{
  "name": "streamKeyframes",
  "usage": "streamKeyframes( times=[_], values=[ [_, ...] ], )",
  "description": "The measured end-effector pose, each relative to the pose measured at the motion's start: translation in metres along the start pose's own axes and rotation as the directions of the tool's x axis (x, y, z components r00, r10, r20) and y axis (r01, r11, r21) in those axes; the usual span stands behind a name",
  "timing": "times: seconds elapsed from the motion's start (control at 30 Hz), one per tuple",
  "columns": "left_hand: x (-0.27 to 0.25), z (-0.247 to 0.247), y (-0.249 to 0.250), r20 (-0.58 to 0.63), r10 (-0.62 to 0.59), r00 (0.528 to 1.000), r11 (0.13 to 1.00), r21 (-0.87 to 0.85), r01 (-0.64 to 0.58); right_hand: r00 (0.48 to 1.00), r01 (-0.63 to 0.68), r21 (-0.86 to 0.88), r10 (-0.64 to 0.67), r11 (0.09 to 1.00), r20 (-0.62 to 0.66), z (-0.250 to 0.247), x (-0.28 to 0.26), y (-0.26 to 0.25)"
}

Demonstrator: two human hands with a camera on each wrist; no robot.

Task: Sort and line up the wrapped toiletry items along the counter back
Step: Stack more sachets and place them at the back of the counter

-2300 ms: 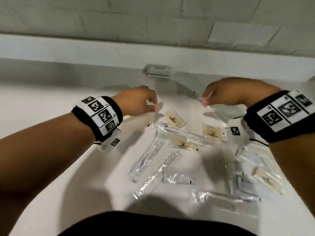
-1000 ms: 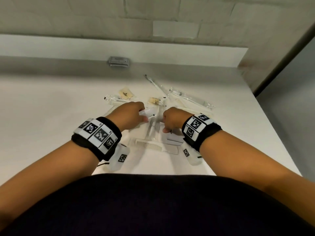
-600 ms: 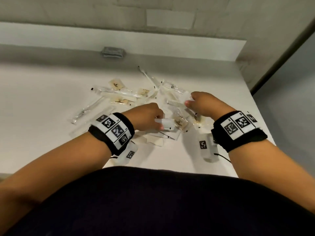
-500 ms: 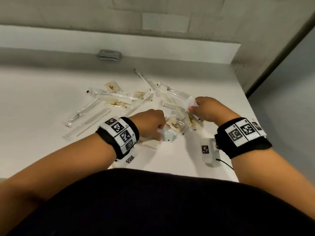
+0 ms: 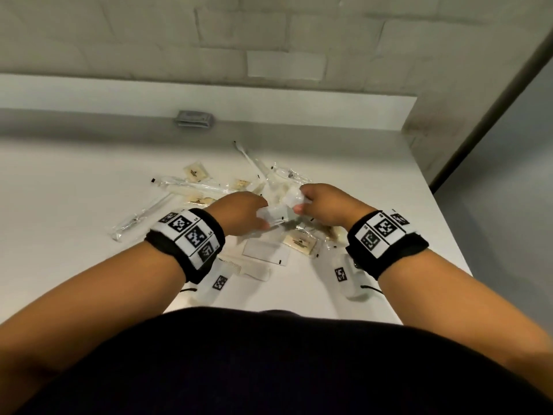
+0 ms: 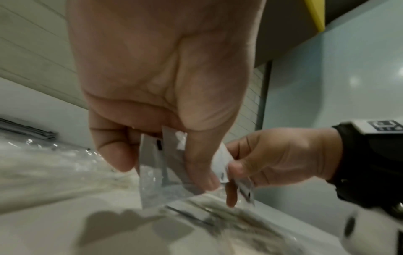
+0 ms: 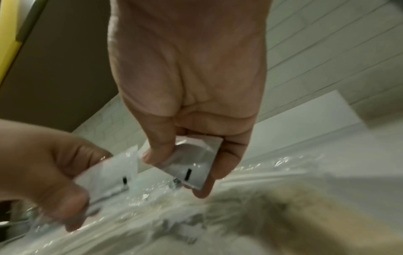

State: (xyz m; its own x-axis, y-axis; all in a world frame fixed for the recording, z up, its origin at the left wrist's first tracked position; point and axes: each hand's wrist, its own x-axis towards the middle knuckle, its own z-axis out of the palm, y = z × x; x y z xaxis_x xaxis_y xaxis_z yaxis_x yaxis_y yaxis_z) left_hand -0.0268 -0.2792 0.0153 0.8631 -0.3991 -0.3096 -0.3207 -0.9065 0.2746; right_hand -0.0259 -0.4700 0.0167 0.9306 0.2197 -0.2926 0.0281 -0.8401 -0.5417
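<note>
Fingers [image 6: 113, 155] of the left hand [image 5: 239, 212] curl with the thumb round a small clear packet [image 6: 157, 174], pinching it above the counter [image 5: 74, 205]. Right hand [image 5: 327, 205] fingers [image 7: 231, 155] and thumb clamp a second packet [image 7: 191, 165], white pad inside, black mark on the film. The two packets are just beside each other, edges nearly touching; real contact can't be told.

Landmark: the pile of wrapped items [image 5: 269, 187] mid-counter. Both hands sit just above its near edge. On the near side of the pile lie a beige sachet [image 5: 300, 242], a flat white packet [image 5: 266, 253] and a white comb [image 5: 248, 269], close together. Left of the pile, a long clear-wrapped stick item [image 5: 140, 217] lies diagonally, apart from the rest. Beyond the pile, at the counter's back edge against the upstand, a small grey stack of packets [image 5: 194, 118] rests, well apart from the pile.

Wrist views are blurred low down; pile detail there is unreadable.
</note>
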Motion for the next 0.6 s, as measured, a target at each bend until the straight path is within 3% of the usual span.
streamKeyframes(
  times=[0.13,0.23,0.4,0.6],
  values=[
    [-0.009,-0.003,-0.002,0.195,0.003,0.981,1.0,-0.01,-0.001,0.995,0.022,-0.318,0.011,0.948,0.101,0.015,0.024,-0.017],
    [-0.013,0.015,0.008,0.208,0.018,0.978,0.995,0.094,-0.038,0.993,-0.008,-0.493,0.063,0.87,0.095,0.025,0.035,-0.029],
    [-0.005,0.031,0.016,0.183,-0.019,0.983,0.986,0.165,-0.012,0.998,-0.019,-0.483,0.044,0.875,0.041,0.03,0.044,-0.029],
    [-0.003,0.026,0.012,0.23,-0.098,0.968,0.989,0.128,0.069,0.988,-0.114,-0.41,0.148,0.905,0.053,0.028,0.044,-0.025]
  ],
)
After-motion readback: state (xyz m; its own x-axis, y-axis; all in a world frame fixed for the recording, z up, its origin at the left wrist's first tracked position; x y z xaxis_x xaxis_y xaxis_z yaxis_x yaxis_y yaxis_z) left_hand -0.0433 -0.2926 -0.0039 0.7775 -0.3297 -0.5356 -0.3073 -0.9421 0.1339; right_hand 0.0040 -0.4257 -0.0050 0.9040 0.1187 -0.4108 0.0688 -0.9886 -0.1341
